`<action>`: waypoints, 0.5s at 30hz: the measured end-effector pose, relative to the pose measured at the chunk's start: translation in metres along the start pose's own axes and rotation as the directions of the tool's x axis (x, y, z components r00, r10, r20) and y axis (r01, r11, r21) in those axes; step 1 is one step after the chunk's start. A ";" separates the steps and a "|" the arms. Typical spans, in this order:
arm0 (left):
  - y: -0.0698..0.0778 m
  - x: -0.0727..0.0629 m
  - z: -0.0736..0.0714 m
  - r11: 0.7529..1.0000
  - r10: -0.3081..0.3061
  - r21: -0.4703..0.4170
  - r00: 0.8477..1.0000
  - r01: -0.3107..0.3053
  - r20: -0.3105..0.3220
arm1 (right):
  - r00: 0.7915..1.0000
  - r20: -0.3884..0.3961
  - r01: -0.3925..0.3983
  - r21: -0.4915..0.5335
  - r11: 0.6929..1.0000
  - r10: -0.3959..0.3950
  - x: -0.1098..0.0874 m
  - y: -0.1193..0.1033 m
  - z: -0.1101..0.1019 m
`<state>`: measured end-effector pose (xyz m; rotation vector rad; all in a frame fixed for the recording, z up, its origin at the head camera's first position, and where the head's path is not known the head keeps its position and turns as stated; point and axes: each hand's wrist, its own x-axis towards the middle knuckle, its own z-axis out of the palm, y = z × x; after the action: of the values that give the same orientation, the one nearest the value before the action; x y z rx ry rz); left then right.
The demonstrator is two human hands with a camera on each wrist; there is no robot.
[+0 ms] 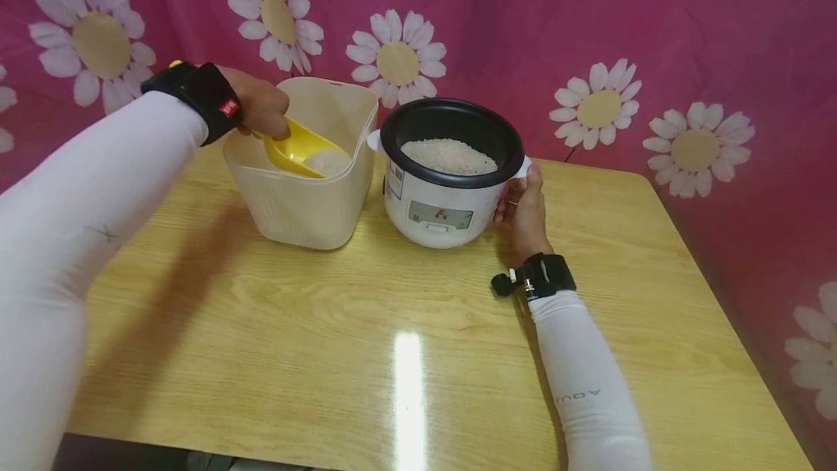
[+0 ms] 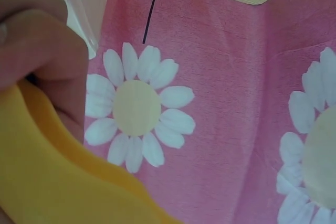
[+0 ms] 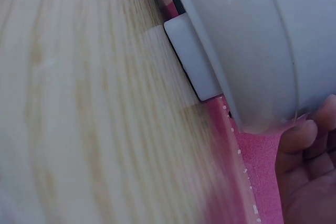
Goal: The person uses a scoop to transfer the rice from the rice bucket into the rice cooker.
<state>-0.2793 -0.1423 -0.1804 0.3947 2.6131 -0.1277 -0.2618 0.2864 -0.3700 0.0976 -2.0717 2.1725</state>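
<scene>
My left hand [image 1: 261, 104] grips the handle of a yellow scoop [image 1: 304, 140], which reaches down into a tall cream bin [image 1: 294, 209]. Pale rice [image 1: 327, 160] shows at the scoop's front. In the left wrist view, curled fingers [image 2: 47, 45] lie over the scoop's yellow edge [image 2: 79, 166]. Beside the bin stands a white rice cooker [image 1: 438, 216], lidless, with rice [image 1: 450, 156] in its black-rimmed pot. My right hand [image 1: 526, 213] holds the cooker's right side by the white side handle [image 1: 524, 167]. The right wrist view shows fingertips against the cooker's wall [image 3: 262, 77].
Both vessels stand toward the back of a light wood table [image 1: 314, 355], near a pink cloth [image 1: 497, 27] printed with daisies. The cooker's left handle [image 1: 374, 140] comes close to the bin's right wall. A lamp's glare [image 1: 409, 398] streaks the tabletop in front.
</scene>
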 end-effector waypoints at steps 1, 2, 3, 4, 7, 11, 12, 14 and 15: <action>-0.001 -0.001 0.000 1.000 0.002 -0.007 1.000 -0.002 -0.004 | 1.000 0.000 0.001 -0.006 1.000 -0.001 0.000 0.000 0.000; -0.002 -0.002 -0.001 1.000 0.003 -0.020 1.000 -0.003 -0.005 | 1.000 -0.001 0.001 -0.007 1.000 -0.001 0.000 0.000 0.000; -0.003 -0.003 -0.001 0.999 0.000 -0.035 1.000 -0.001 -0.007 | 1.000 0.000 0.003 -0.014 1.000 -0.003 0.000 0.000 0.000; -0.004 -0.004 -0.001 0.999 0.001 -0.043 1.000 -0.002 -0.008 | 1.000 0.001 0.006 -0.021 1.000 -0.006 0.000 0.000 0.000; -0.008 -0.007 -0.001 0.997 -0.016 -0.078 1.000 0.015 -0.014 | 1.000 0.004 0.010 -0.030 0.999 -0.010 0.000 0.001 0.000; -0.011 -0.009 -0.002 0.995 -0.030 -0.099 0.999 0.028 -0.021 | 1.000 0.010 0.019 -0.045 0.999 -0.018 0.000 0.002 -0.001; -0.012 -0.010 -0.003 0.994 -0.031 -0.103 0.999 0.028 -0.022 | 1.000 0.008 0.021 -0.050 0.999 -0.021 0.000 0.002 -0.001; -0.013 -0.010 -0.004 0.994 -0.027 -0.103 0.999 0.024 -0.024 | 1.000 0.007 0.024 -0.050 0.998 -0.024 0.000 0.001 -0.001; -0.013 -0.011 -0.004 0.995 -0.023 -0.103 0.999 0.021 -0.025 | 1.000 0.004 0.023 -0.049 0.999 -0.023 0.000 0.001 -0.001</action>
<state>-0.2761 -0.1570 -0.1710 0.3338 2.6370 0.0041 -0.2620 0.2871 -0.3713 0.1202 -2.1133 2.1089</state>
